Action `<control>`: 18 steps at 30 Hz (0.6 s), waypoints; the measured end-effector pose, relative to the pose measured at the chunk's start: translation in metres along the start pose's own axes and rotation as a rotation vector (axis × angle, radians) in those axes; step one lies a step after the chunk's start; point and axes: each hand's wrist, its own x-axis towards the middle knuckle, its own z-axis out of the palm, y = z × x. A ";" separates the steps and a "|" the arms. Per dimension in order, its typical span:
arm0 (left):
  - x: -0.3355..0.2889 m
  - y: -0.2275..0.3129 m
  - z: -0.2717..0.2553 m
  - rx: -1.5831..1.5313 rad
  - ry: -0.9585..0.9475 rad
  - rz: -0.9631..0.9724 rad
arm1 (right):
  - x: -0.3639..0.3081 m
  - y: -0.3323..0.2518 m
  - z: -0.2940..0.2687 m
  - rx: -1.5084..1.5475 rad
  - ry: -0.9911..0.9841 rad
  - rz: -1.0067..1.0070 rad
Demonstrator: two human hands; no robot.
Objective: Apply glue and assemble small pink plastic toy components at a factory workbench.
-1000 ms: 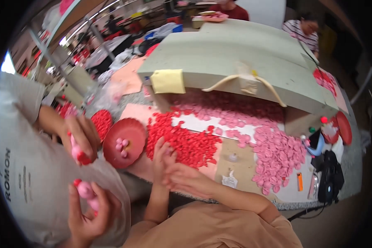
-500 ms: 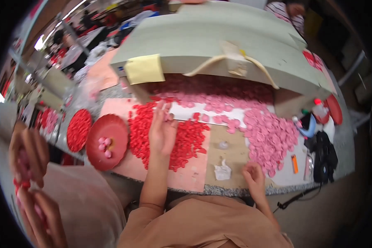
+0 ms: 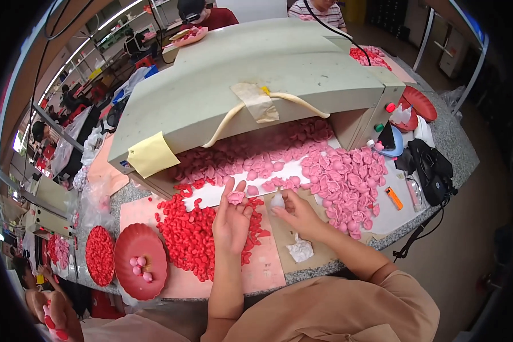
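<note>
My left hand [image 3: 231, 228] is turned palm up above the red pieces, and a pink flower-shaped piece [image 3: 235, 197] rests at its fingers. Just right of it, my right hand [image 3: 297, 211] has its thumb and fingers at a small whitish translucent bottle [image 3: 277, 200]. Whether the bottle is lifted off the brown board [image 3: 272, 242] I cannot tell. Beneath and left of my left hand spreads a heap of small red pieces [image 3: 188, 239]. A crumpled white tissue [image 3: 300, 249] lies nearer to me.
Pink flower-shaped pieces [image 3: 347, 182] lie right of and under a grey-green machine hood [image 3: 256, 62]. At left stand a scalloped red plate [image 3: 128, 279] holding several pink balls and a tray of red pieces [image 3: 100, 256]. An orange lighter [image 3: 394, 198] and black bag [image 3: 430, 171] lie right. People sit nearby.
My right hand has moved from the table's front edge to the bottle. My left hand stays palm up, with the pink piece at its fingers. The whole view has shifted.
</note>
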 end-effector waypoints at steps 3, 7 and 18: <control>-0.003 0.001 -0.003 -0.098 -0.019 -0.051 | 0.014 -0.014 0.008 0.257 0.060 -0.075; 0.000 -0.001 -0.012 -0.025 -0.037 -0.046 | 0.013 0.017 0.011 0.339 0.043 -0.158; 0.021 0.041 -0.045 -0.141 0.121 0.356 | 0.029 0.011 -0.006 -0.173 -0.012 -0.061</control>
